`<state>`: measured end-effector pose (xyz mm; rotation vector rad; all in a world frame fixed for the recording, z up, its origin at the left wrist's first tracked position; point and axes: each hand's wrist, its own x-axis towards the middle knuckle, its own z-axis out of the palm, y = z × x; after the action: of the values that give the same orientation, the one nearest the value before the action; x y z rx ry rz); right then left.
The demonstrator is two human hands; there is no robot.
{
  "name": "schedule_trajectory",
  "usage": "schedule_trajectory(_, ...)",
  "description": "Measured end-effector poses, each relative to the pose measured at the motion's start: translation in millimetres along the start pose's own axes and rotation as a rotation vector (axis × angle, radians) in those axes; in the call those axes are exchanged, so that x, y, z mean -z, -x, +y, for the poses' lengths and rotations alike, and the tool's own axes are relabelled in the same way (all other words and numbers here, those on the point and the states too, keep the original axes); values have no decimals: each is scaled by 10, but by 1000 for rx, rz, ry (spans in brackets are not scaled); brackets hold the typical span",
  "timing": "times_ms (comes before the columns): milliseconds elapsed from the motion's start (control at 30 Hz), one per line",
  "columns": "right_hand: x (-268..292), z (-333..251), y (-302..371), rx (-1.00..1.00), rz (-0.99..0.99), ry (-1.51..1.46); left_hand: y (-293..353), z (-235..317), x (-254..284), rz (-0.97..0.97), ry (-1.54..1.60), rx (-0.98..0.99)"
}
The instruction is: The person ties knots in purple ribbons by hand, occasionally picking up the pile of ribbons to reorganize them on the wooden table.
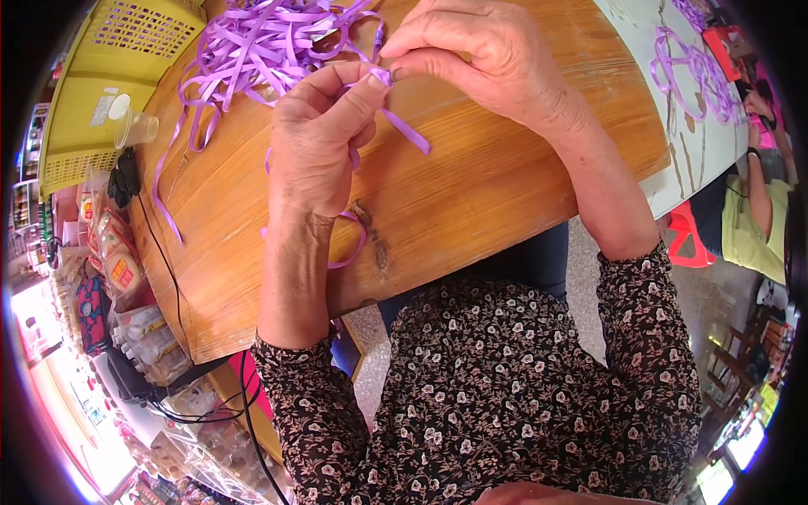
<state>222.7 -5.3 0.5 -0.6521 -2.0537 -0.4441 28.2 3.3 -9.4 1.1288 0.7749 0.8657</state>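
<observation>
My left hand is closed over the wooden table, pinching a narrow purple ribbon between thumb and forefinger. One short tail of the ribbon sticks out to the right, and a loop hangs below the hand by the table's front edge. Thumb and forefinger of my right hand meet in a pinch right beside the left fingertips. A small dark bit shows at that pinch, too small to name. Just beyond the hands lies a tangled heap of purple ribbons, with strands trailing left and toward me.
A yellow perforated basket stands at the far left, near a clear plastic cup. A black cable crosses the left side of the wooden table. On the right, a co-worker's arm reaches to a white table holding more purple ribbons.
</observation>
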Motion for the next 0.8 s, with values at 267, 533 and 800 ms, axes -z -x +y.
schedule_trajectory(267,21,-207,-86,-317,66,-377,34,-18,-124,124,-12,-89)
schedule_trajectory(533,-98,-289,-2,-789,13,-656,59,-35,-150,105,34,-182)
schedule_trajectory(800,-67,-272,22,-1186,140,-1474,88,-23,-207,25,347,-147)
